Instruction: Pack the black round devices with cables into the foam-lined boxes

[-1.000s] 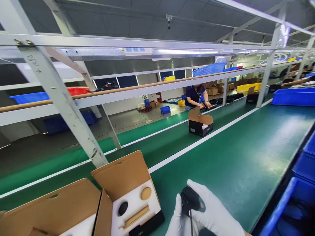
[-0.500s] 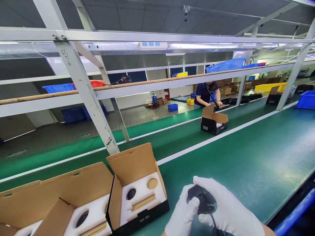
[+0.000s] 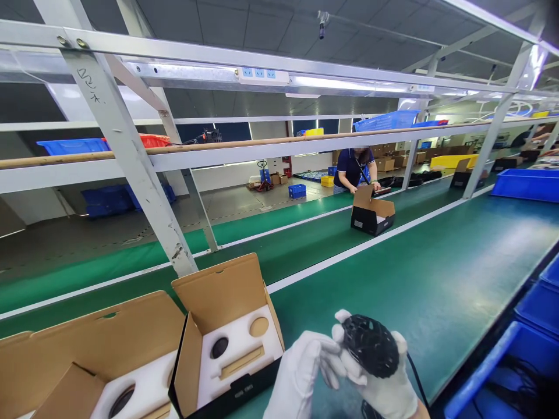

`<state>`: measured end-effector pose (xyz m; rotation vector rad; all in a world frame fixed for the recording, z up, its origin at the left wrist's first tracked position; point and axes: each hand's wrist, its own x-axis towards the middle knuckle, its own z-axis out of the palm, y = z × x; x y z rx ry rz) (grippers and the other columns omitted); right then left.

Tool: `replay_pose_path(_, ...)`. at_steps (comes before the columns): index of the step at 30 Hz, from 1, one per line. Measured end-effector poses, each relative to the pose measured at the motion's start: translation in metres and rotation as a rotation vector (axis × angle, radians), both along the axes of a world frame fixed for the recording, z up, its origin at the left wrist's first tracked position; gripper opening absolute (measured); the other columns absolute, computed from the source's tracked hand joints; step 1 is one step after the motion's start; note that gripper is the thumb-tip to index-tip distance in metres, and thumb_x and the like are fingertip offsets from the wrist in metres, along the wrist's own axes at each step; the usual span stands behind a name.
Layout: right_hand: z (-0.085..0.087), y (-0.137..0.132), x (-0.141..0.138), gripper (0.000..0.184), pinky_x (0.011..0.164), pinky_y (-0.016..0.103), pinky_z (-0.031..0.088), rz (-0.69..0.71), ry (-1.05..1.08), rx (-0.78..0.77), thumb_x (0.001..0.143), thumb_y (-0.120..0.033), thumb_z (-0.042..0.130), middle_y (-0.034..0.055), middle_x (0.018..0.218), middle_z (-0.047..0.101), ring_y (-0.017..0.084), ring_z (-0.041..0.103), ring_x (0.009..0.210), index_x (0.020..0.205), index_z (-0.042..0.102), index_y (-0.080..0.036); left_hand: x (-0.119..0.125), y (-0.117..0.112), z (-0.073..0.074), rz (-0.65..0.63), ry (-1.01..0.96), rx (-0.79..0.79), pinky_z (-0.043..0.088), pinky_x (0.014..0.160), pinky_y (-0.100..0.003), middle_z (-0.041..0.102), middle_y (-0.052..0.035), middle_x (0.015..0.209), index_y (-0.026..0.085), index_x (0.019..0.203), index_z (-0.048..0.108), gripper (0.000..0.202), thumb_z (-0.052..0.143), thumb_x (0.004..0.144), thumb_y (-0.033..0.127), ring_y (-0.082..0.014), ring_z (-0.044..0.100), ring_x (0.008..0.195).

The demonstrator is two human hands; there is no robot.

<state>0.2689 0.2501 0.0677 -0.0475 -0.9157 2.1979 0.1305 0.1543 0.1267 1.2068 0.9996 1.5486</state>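
Both my hands wear white gloves and meet low in the middle of the view. My right hand (image 3: pixel 384 387) is closed round a black perforated computer mouse (image 3: pixel 371 344), whose black cable runs down to the right. My left hand (image 3: pixel 301 375) is beside it, fingertips touching the mouse's left side. Just left of my hands stands an open black cardboard box (image 3: pixel 218 326) with a raised brown lid and a white foam insert with cut-outs. A second open box (image 3: pixel 109 372) with a similar insert sits further left.
The green conveyor belt (image 3: pixel 437 273) runs away to the right. Another open black box (image 3: pixel 371 215) sits far along it, near a person in a dark shirt (image 3: pixel 353 169). Blue bins (image 3: pixel 524 361) line the right edge. A slanted metal frame post (image 3: pixel 131 169) rises at left.
My right hand has turned the mouse so its perforated shell faces up, lifting it slightly. The camera view has shifted a little; the boxes lie about where they were.
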Motion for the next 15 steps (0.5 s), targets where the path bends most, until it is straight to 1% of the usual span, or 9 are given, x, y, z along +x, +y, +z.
replay_pose_path(3, 0.005, -0.001, -0.001, 0.077, 0.057, 0.023, 0.040, 0.077, 0.039, -0.047, 0.077, -0.089, 0.051, 0.0070, 0.110, 0.069, 0.008, 0.044, 0.056, 0.128, 0.069, -0.034, 0.001, 0.002, -0.001, 0.031, -0.013, 0.006, 0.047, 0.059, -0.026, 0.073, -0.0074, 0.077, 0.014, 0.095, 0.064, 0.051, 0.048, 0.099, 0.062, -0.0142, 0.062, 0.061)
replay_pose_path(5, 0.006, 0.000, 0.000, 0.073, 0.061, 0.025, 0.043, 0.084, 0.023, -0.062, 0.078, -0.086, 0.055, 0.0065, 0.113, 0.069, 0.009, 0.046, 0.059, 0.128, 0.069, -0.035, 0.003, 0.002, 0.001, 0.057, -0.036, 0.016, 0.046, 0.057, -0.026, 0.072, -0.0070, 0.075, 0.014, 0.092, 0.065, 0.052, 0.049, 0.097, 0.063, -0.0138, 0.061, 0.059)
replay_pose_path(7, 0.005, 0.001, 0.002, 0.069, 0.064, 0.028, 0.046, 0.051, -0.024, -0.033, 0.080, -0.085, 0.054, 0.0066, 0.117, 0.069, 0.010, 0.048, 0.061, 0.125, 0.070, -0.034, 0.005, 0.002, 0.002, 0.068, -0.029, 0.010, 0.046, 0.058, -0.025, 0.072, -0.0060, 0.074, 0.014, 0.090, 0.065, 0.050, 0.049, 0.098, 0.062, -0.0128, 0.060, 0.058)
replay_pose_path(9, 0.005, 0.002, 0.004, 0.070, 0.063, 0.030, 0.048, -0.005, -0.093, 0.032, 0.082, -0.085, 0.050, 0.0084, 0.120, 0.068, 0.012, 0.048, 0.060, 0.124, 0.070, -0.032, 0.005, 0.002, 0.001, 0.066, 0.004, -0.012, 0.047, 0.061, -0.025, 0.072, -0.0052, 0.074, 0.014, 0.089, 0.064, 0.048, 0.049, 0.100, 0.059, -0.0118, 0.060, 0.058)
replay_pose_path(12, 0.007, 0.003, 0.006, 0.071, 0.060, 0.034, 0.050, -0.071, -0.154, 0.101, 0.085, -0.083, 0.047, 0.0101, 0.123, 0.067, 0.013, 0.049, 0.058, 0.131, 0.065, -0.031, 0.002, 0.010, -0.011, 0.083, 0.009, -0.041, 0.047, 0.059, -0.027, 0.069, -0.0047, 0.069, 0.015, 0.088, 0.063, 0.052, 0.047, 0.098, 0.064, -0.0135, 0.058, 0.054)
replay_pose_path(14, 0.011, 0.004, 0.008, 0.069, 0.069, 0.038, 0.055, -0.092, -0.178, 0.142, 0.086, -0.078, 0.051, 0.0099, 0.127, 0.066, 0.017, 0.058, 0.067, 0.138, 0.059, -0.033, 0.002, 0.020, -0.023, 0.138, 0.003, -0.064, 0.048, 0.060, -0.030, 0.065, -0.0034, 0.064, 0.018, 0.080, 0.062, 0.054, 0.048, 0.095, 0.069, -0.0157, 0.057, 0.056)
replay_pose_path(15, 0.015, 0.004, 0.010, 0.069, 0.077, 0.041, 0.057, -0.101, -0.205, 0.174, 0.086, -0.075, 0.055, 0.0101, 0.129, 0.066, 0.021, 0.064, 0.077, 0.141, 0.056, -0.033, 0.003, 0.026, -0.028, 0.166, 0.005, -0.077, 0.050, 0.064, -0.032, 0.065, -0.0032, 0.065, 0.020, 0.077, 0.060, 0.054, 0.051, 0.093, 0.070, -0.0171, 0.058, 0.060)
